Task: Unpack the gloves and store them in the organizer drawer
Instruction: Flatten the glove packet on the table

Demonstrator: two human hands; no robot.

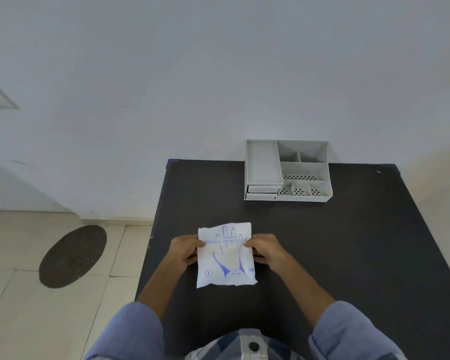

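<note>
I have the packet of gloves (226, 255) lying flat on the dark worktop (348, 255), near my edge. My left hand (183, 252) pinches its left side and my right hand (264, 252) pinches its right, both grips closed on the packet about halfway up. It looks light, soft and floppy, thin plastic film that I'd expect to be slippery (the printed hand outline and an "L" show through clearly). I'd judge the best hold for opening is at an edge, where the film can be pulled apart. The grey organizer (287, 170) stands well apart at the far side against a plain pale wall, drawers at its left. Tiled floor (24, 307) with a dark oval mat (72, 255) lies to my left.
</note>
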